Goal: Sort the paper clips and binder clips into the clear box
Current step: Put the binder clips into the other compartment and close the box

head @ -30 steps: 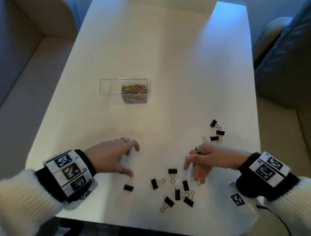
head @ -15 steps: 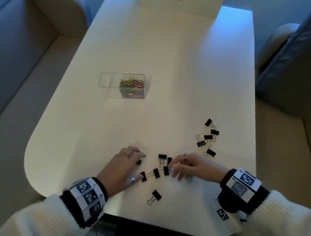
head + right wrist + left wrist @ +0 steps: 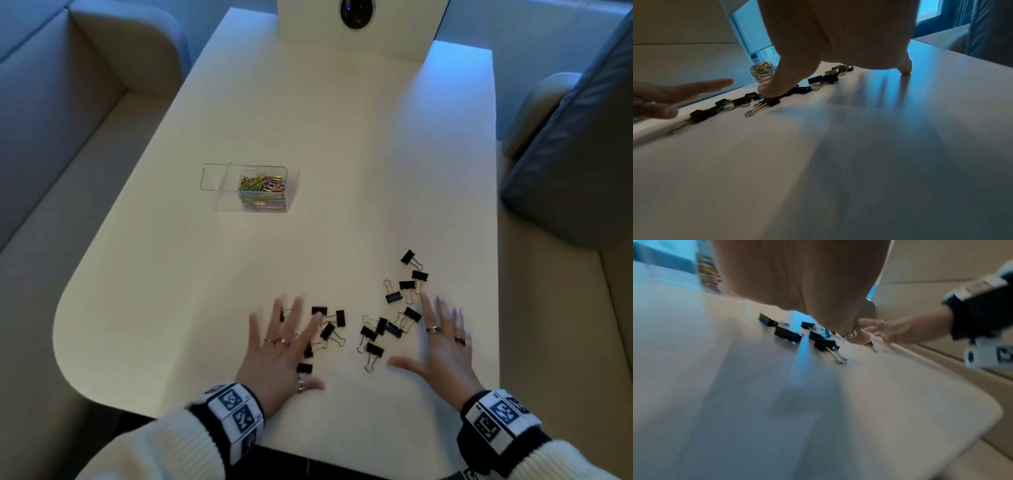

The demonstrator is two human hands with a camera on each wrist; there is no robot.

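Observation:
Several black binder clips (image 3: 371, 330) lie scattered on the white table (image 3: 325, 137) near its front edge, also seen in the left wrist view as binder clips (image 3: 787, 335) and in the right wrist view as binder clips (image 3: 768, 100). A clear box (image 3: 251, 188) farther back on the left holds coloured paper clips (image 3: 262, 183) in its right half. My left hand (image 3: 284, 342) lies flat with spread fingers over the left clips. My right hand (image 3: 442, 339) is spread flat to the right of the clips. Neither hand holds anything.
Light cushioned benches (image 3: 58, 120) flank the table on both sides, with a grey cushion (image 3: 575, 137) on the right. A white upright panel with a dark oval (image 3: 356, 13) stands at the table's far end.
Both hands have gone from curled fingers among the clips to flat, spread fingers. The clips near the front edge sit in a tighter group between the hands.

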